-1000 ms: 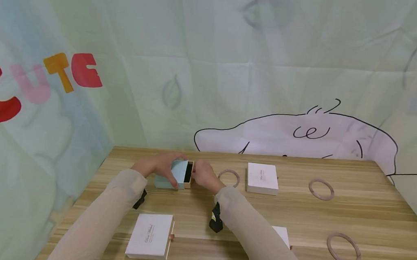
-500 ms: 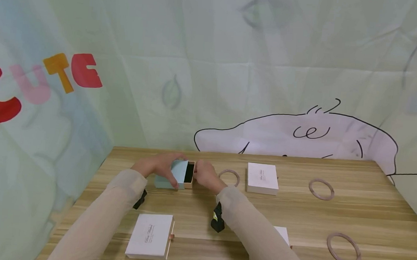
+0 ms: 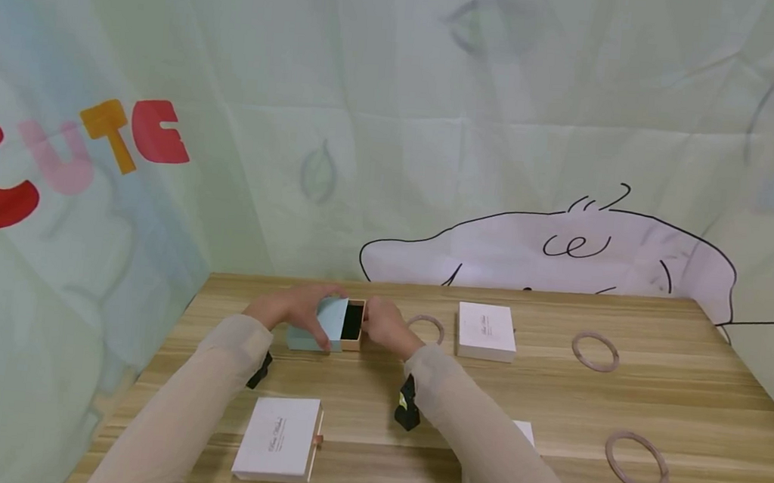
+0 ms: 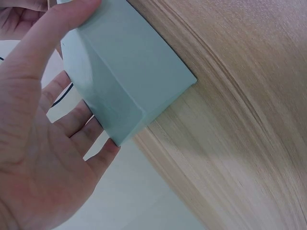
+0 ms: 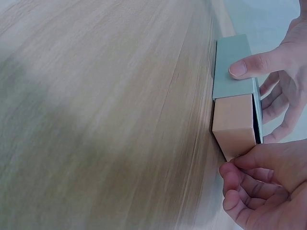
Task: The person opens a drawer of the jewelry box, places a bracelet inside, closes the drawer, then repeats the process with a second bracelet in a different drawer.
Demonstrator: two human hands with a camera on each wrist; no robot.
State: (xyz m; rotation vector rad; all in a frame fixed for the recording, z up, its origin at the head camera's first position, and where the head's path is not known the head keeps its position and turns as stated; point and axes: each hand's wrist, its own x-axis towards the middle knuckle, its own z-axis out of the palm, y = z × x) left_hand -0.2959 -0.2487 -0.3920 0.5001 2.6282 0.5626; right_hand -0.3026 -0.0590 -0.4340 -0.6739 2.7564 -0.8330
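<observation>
A light blue-green drawer box [image 3: 331, 319] lies at the back left of the table, its drawer partly out to the right. My left hand [image 3: 298, 309] holds the blue-green sleeve [image 4: 136, 62], thumb on the near side and fingers along the far side. The peach drawer [image 5: 234, 115] has a black inside, visible from the head. At its outer end my right hand [image 3: 387, 328] pinches with thumb and forefinger; the exact part between the fingertips is hidden. A pale mauve bangle [image 3: 436, 326] lies just beyond the right hand, partly covered by it.
White boxes with small print lie at the back [image 3: 486, 330] and front left [image 3: 279, 439]. Another white box [image 3: 523, 433] is mostly under the right forearm. Two bangles lie on the right, one farther [image 3: 597, 352], one nearer [image 3: 637, 463]. A printed curtain [image 3: 393, 159] hangs behind the table.
The right hand has shifted slightly to the right, and the drawer has slid farther out of its sleeve, showing more black inside. The left hand and sleeve have stayed in place.
</observation>
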